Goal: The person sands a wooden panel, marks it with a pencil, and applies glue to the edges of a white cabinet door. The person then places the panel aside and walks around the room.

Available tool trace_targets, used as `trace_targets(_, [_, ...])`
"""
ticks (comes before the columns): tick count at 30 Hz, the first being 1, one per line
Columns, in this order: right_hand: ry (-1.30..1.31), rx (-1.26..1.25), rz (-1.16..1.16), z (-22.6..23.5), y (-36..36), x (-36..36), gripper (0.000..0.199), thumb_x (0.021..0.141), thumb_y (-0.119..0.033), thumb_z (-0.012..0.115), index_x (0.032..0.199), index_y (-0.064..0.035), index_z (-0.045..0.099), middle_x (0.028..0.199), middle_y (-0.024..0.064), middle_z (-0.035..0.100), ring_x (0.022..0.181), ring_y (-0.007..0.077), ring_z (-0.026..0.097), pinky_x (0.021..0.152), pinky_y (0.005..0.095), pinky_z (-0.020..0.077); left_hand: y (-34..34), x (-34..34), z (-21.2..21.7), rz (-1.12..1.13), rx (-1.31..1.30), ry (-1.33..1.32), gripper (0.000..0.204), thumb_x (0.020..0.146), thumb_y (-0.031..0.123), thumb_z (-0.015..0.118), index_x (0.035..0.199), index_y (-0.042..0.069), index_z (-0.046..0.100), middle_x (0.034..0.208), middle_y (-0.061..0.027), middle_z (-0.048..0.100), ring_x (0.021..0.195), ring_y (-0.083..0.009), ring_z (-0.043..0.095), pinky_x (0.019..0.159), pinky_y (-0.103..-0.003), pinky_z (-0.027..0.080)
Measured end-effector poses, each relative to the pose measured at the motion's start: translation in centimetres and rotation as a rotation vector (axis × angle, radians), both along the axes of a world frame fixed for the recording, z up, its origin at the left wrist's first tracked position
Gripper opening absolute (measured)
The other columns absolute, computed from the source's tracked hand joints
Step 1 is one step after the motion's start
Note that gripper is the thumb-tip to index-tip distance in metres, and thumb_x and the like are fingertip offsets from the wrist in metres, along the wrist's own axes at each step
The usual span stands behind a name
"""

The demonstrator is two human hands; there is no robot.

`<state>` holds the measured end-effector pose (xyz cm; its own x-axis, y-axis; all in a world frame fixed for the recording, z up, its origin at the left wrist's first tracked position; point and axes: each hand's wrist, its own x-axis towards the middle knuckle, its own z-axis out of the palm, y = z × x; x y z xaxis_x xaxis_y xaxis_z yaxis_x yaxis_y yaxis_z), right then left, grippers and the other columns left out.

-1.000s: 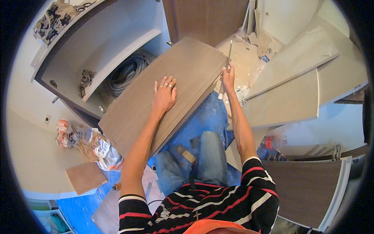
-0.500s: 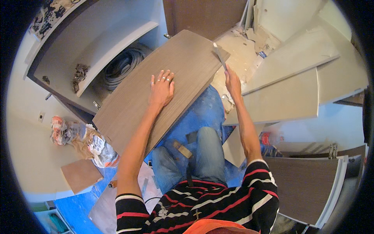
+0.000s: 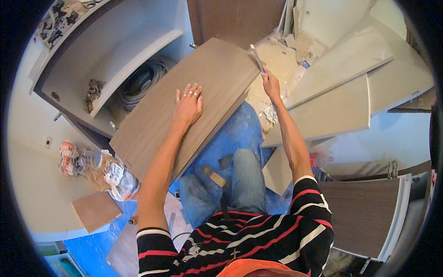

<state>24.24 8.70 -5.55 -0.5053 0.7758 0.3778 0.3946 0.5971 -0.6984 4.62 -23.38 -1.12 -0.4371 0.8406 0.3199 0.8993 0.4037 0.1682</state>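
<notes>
Knees under blue cloth, one brown wood-grain panel propped across them and slanting far-right, apparently to bring its far edge within working reach. Left hand lies flat on the face, fingers spread wide, probably pinning it steady. Right hand is closed round a slim pale tool set against the panel's far corner. Farther right, three pale boards lie overlapped on the floor; far left, one open cabinet holding one hose coil.

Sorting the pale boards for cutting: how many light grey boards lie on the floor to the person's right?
3, overlapping: the top one farthest away, one nearer beside the right hand, one at the far right. More may be hidden underneath.
</notes>
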Motion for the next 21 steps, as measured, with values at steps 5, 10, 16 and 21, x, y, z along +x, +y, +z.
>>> trace_targets(5, [0.355,-0.164,-0.017,-1.4,-1.7,-3.9,0.061,0.095,-0.028,0.068,0.147,-0.0075,0.045,0.076,0.0062,0.057,0.063,0.0139,0.056,0.055,0.0324,0.0465,-0.3,0.4,0.6,0.000,0.038,-0.048,0.043,0.102,0.028,0.044,0.140,0.011,0.054,0.154,-0.0091,0.046,0.148,-0.0289,0.034,0.121,-0.059,0.021])
trace_targets(10, [0.572,-0.447,0.124,-2.1,-2.6,-3.6,0.062,0.098,-0.020,0.064,0.152,-0.0085,0.036,0.082,0.0031,0.052,0.057,0.0091,0.049,0.048,0.0252,0.0427,-0.1,0.2,0.3,0.001,0.030,-0.054,0.043,0.102,0.027,0.045,0.141,0.011,0.054,0.154,-0.0088,0.045,0.148,-0.0286,0.033,0.121,-0.059,0.020])
trace_targets(16, [0.614,-0.596,0.190,-1.6,-3.0,-2.6,0.059,0.100,-0.017,0.059,0.153,-0.0085,0.034,0.084,0.0033,0.052,0.057,0.0082,0.050,0.048,0.0245,0.0426,-0.2,0.3,0.6,0.000,0.014,-0.059,0.043,0.101,0.027,0.046,0.141,0.011,0.054,0.154,-0.0087,0.045,0.148,-0.0290,0.033,0.121,-0.059,0.020])
trace_targets(21, [0.629,-0.533,0.021,-4.8,-4.8,-0.3,0.057,0.099,-0.013,0.056,0.152,-0.0072,0.035,0.084,0.0030,0.053,0.057,0.0075,0.050,0.047,0.0238,0.0417,-0.2,0.3,0.6,0.004,0.016,-0.077,0.043,0.101,0.027,0.045,0.141,0.011,0.054,0.154,-0.0090,0.046,0.148,-0.0291,0.033,0.121,-0.059,0.019])
